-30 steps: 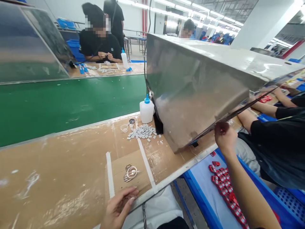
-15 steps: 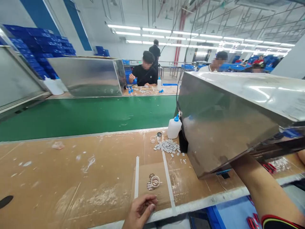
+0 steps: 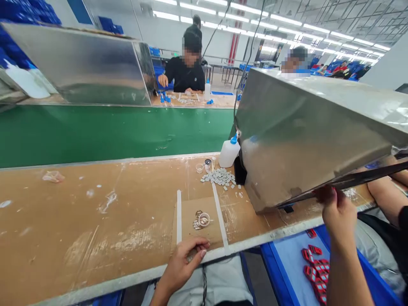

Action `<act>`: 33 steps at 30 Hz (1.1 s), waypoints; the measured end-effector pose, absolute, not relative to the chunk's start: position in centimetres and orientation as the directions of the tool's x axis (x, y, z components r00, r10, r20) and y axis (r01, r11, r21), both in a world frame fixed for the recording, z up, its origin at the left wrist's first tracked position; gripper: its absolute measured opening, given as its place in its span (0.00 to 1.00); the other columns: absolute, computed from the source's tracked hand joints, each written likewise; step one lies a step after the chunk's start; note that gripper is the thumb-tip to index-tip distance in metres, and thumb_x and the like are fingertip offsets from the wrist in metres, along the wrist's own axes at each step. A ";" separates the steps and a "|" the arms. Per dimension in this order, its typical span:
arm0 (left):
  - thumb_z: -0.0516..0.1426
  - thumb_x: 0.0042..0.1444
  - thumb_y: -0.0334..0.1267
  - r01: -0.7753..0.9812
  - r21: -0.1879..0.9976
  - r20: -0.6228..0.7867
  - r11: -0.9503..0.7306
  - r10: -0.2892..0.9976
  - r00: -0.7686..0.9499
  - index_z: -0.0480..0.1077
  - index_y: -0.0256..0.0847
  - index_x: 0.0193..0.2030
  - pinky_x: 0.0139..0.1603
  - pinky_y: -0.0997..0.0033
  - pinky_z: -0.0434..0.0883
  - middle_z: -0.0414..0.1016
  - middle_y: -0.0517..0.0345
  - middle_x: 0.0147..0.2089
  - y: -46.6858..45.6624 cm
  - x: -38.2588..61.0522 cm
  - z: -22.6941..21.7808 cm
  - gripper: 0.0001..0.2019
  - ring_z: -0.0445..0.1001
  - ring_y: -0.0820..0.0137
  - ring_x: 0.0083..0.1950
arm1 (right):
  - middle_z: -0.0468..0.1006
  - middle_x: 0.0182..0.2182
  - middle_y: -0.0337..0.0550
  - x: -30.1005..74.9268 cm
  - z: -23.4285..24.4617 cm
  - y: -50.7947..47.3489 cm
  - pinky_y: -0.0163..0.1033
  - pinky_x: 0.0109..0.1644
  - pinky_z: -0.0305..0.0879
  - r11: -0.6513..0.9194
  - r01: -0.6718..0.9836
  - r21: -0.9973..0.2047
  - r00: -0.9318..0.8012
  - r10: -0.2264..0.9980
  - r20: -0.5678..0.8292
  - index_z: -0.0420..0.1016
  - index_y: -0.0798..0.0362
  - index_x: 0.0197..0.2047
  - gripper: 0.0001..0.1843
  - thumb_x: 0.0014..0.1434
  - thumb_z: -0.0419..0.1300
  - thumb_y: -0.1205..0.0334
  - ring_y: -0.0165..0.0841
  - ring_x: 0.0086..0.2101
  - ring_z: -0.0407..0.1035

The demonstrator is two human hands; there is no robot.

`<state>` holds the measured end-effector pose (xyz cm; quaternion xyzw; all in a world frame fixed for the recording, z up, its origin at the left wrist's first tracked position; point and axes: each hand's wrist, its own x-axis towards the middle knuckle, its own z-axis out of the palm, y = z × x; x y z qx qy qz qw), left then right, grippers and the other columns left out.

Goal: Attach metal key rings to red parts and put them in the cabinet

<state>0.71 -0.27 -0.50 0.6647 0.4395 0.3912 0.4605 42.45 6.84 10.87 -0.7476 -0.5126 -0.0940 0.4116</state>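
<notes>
My left hand [image 3: 186, 258] lies on the front edge of the brown bench [image 3: 95, 221], fingers loosely spread, holding nothing. Its fingertips touch the cardboard pad [image 3: 191, 231] between two white tape strips. A small cluster of metal rings [image 3: 201, 221] lies on that pad just beyond the fingers. My right hand [image 3: 338, 212] is raised at the lower edge of the slanted steel hood [image 3: 312, 127], its fingers pinched together on something dark red that I cannot make out. Below that arm, a blue bin [image 3: 280, 272] holds several red parts [image 3: 314, 265].
A pile of small grey pieces [image 3: 219, 176], a tiny clear cup [image 3: 199, 168] and a white squeeze bottle with a blue cap [image 3: 228, 153] sit by the hood. A green conveyor belt [image 3: 111, 131] runs behind. A co-worker's arm [image 3: 385, 195] is at the right; another person [image 3: 186, 68] works opposite.
The view dropped and shifted. My right hand, hidden under the hood half a second ago, now shows at the hood's lower edge. My left hand stays on the bench edge.
</notes>
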 end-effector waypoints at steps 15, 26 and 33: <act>0.66 0.55 0.54 0.149 0.948 0.163 -0.282 0.830 0.534 0.71 0.44 0.63 0.58 0.57 0.75 0.81 0.44 0.56 0.0 0.4 0.5 0.31 0.80 0.58 0.55 | 0.80 0.51 0.52 22.8 3.3 -2.8 0.41 0.55 0.74 0.105 0.197 -0.975 -0.398 0.917 0.019 0.72 0.50 0.60 0.21 0.69 0.57 0.50 0.38 0.49 0.78; 0.62 0.62 0.39 0.160 0.966 0.134 -0.203 0.923 0.361 0.76 0.39 0.52 0.49 0.66 0.78 0.84 0.48 0.47 -0.2 1.0 0.6 0.13 0.82 0.63 0.46 | 0.80 0.43 0.48 22.1 3.4 -1.0 0.38 0.45 0.75 0.221 0.389 -0.894 -0.372 0.926 0.067 0.72 0.50 0.62 0.21 0.67 0.61 0.56 0.34 0.38 0.75; 0.62 0.60 0.35 0.191 0.963 0.122 -0.193 0.936 0.330 0.76 0.39 0.47 0.46 0.69 0.76 0.82 0.51 0.42 -0.1 1.2 1.4 0.09 0.80 0.66 0.42 | 0.79 0.35 0.44 21.9 2.6 3.1 0.34 0.33 0.69 0.146 0.364 -0.920 -0.164 0.982 0.091 0.76 0.54 0.53 0.16 0.63 0.62 0.58 0.29 0.29 0.70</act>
